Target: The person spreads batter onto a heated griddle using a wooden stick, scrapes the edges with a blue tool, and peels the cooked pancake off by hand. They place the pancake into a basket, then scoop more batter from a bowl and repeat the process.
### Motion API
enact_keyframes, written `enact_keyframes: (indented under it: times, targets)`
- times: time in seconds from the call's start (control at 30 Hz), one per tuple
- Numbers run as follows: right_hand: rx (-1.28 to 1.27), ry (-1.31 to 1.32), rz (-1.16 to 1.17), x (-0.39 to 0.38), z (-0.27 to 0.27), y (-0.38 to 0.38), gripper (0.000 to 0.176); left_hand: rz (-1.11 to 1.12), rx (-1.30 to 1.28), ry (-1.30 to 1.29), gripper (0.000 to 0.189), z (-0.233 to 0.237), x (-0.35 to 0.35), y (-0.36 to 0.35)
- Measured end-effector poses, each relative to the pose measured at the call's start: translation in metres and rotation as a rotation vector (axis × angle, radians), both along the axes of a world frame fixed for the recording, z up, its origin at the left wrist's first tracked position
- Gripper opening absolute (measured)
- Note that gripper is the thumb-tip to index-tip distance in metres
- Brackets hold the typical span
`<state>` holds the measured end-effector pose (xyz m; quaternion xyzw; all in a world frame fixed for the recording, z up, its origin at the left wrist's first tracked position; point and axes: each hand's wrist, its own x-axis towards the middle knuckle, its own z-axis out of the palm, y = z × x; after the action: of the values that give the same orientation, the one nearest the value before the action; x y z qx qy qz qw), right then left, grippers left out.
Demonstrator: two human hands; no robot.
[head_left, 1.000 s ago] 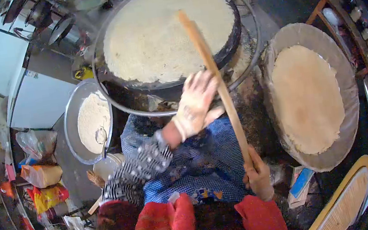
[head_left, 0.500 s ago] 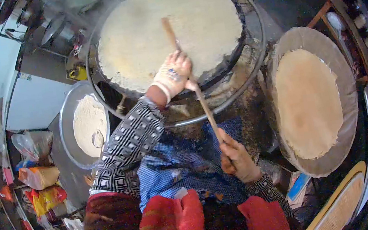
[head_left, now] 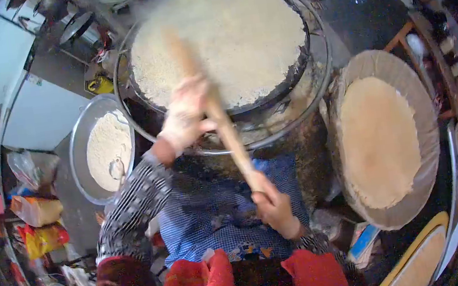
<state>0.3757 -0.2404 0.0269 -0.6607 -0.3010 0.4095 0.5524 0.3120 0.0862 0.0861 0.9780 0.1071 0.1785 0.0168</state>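
Observation:
A long wooden spatula [head_left: 228,134] slants from above my lap up over a big round griddle [head_left: 309,47]. My left hand [head_left: 183,117], in a pale work glove, is wrapped around its upper shaft near the griddle's front rim. Lower down, my right hand [head_left: 275,206] grips the handle end. The spatula's flat far end is smeared by motion and overlaps the left part of a thin pale pancake [head_left: 239,39]. That sheet covers nearly the whole griddle, with a ragged edge at the front right.
A metal ring [head_left: 230,150] runs around the griddle. To the left stands a metal basin [head_left: 78,161] of pale batter [head_left: 106,146] with a ladle in it. On the right, a cloth-covered round tray [head_left: 428,158] bears a tan flatbread [head_left: 380,141]. Bags [head_left: 43,240] lie far left.
My left hand and the spatula's far end have swung left and come closer. My right hand has shifted slightly left and down. The whole view has also moved a little.

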Motion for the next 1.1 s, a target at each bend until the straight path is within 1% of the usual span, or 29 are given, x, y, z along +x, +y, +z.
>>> enact_keyframes:
  times: [0.03, 0.07, 0.1, 0.13, 0.17, 0.2, 0.23, 0.27, 0.3, 0.37, 0.4, 0.43, 0.47, 0.5, 0.53, 0.6, 0.63, 0.7, 0.73, 0.77, 0.83, 0.87, 0.9, 0.97, 1.0, 1.03, 1.07, 1.1]
  targets:
    - [-0.083, -0.018, -0.102, 0.010, 0.014, -0.014, 0.053, -0.082, -0.032, -0.068, 0.103, 0.018, 0.043, -0.019]
    - [-0.086, -0.047, -0.087, 0.017, 0.030, -0.019, 0.053, -0.219, -0.082, -0.098, 0.102, 0.022, 0.088, -0.026]
    - [-0.071, 0.116, -0.252, 0.026, 0.047, -0.023, 0.054, -0.396, -0.051, -0.152, 0.101, 0.014, 0.132, -0.027]
    - [-0.058, 0.285, -0.418, 0.033, 0.058, -0.021, 0.055, -0.413, 0.014, -0.181, 0.098, 0.001, 0.173, -0.034]
    - [-0.059, 0.261, -0.407, 0.042, 0.058, -0.016, 0.055, -0.432, 0.082, -0.208, 0.096, -0.013, 0.203, -0.039]
    - [-0.045, 0.451, -0.410, 0.051, 0.055, -0.010, 0.057, -0.420, 0.085, -0.229, 0.096, -0.027, 0.220, -0.038]
    - [-0.028, 0.639, -0.410, 0.061, 0.053, -0.001, 0.059, -0.366, 0.064, 0.001, 0.092, -0.038, 0.235, -0.033]
    - [0.038, 0.682, -0.328, 0.068, 0.052, 0.005, 0.057, -0.311, 0.037, 0.233, 0.087, -0.041, 0.245, -0.028]
    - [0.038, 0.673, -0.327, 0.075, 0.055, 0.012, 0.057, -0.309, 0.037, 0.224, 0.087, -0.033, 0.245, -0.017]
    - [0.032, 0.844, -0.218, 0.087, 0.064, 0.027, 0.055, -0.250, -0.015, 0.340, 0.081, -0.024, 0.230, 0.015]
    - [0.025, 0.846, -0.219, 0.089, 0.064, 0.037, 0.055, -0.227, 0.003, 0.257, 0.079, -0.030, 0.217, 0.031]
    - [0.027, 0.879, -0.134, 0.094, 0.063, 0.049, 0.054, -0.200, 0.026, 0.168, 0.077, -0.033, 0.203, 0.050]
    - [0.028, 0.910, -0.047, 0.097, 0.062, 0.062, 0.054, -0.173, 0.017, 0.172, 0.076, -0.033, 0.190, 0.069]
    - [0.023, 0.908, -0.037, 0.097, 0.062, 0.075, 0.054, -0.143, 0.008, 0.177, 0.075, -0.032, 0.174, 0.087]
    - [0.006, 0.924, 0.025, 0.092, 0.061, 0.089, 0.053, -0.130, 0.007, 0.179, 0.075, -0.029, 0.156, 0.100]
    - [0.015, 0.947, 0.155, 0.080, 0.066, 0.114, 0.052, -0.007, 0.040, 0.225, 0.077, -0.025, 0.115, 0.121]
    - [0.011, 0.952, 0.165, 0.072, 0.064, 0.125, 0.052, 0.003, 0.039, 0.230, 0.077, -0.028, 0.092, 0.131]
    - [-0.049, 0.788, 0.267, 0.052, 0.059, 0.143, 0.054, 0.104, 0.004, 0.184, 0.078, -0.030, 0.044, 0.146]
    - [-0.044, 0.653, 0.327, 0.042, 0.060, 0.148, 0.056, 0.154, -0.013, 0.180, 0.079, -0.029, 0.018, 0.148]
    - [-0.051, 0.574, 0.366, 0.034, 0.049, 0.155, 0.058, 0.201, -0.030, 0.176, 0.079, -0.029, -0.009, 0.146]
    - [-0.117, 0.583, 0.379, 0.016, 0.043, 0.157, 0.055, 0.226, 0.079, 0.076, 0.083, -0.030, -0.059, 0.138]
    - [-0.172, 0.516, 0.333, 0.009, 0.047, 0.155, 0.050, 0.249, 0.070, -0.012, 0.080, -0.031, -0.084, 0.125]
    - [-0.166, 0.526, 0.326, 0.006, 0.053, 0.150, 0.050, 0.267, 0.062, -0.101, 0.077, -0.031, -0.106, 0.106]
    - [-0.261, 0.307, 0.334, 0.004, 0.061, 0.135, 0.048, 0.361, 0.057, -0.151, 0.067, -0.028, -0.143, 0.064]
    - [-0.248, 0.245, 0.277, 0.006, 0.052, 0.129, 0.047, 0.306, -0.011, 0.031, 0.058, -0.024, -0.152, 0.052]
    - [-0.263, 0.311, 0.241, 0.007, 0.050, 0.130, 0.048, 0.246, -0.089, 0.215, 0.051, -0.025, -0.159, 0.041]
    - [-0.298, 0.306, 0.281, 0.006, 0.049, 0.133, 0.048, 0.162, 0.030, 0.108, 0.044, -0.063, -0.171, 0.039]
    - [-0.320, 0.291, 0.322, 0.007, 0.049, 0.139, 0.048, 0.154, 0.022, 0.106, 0.044, -0.070, -0.171, 0.038]
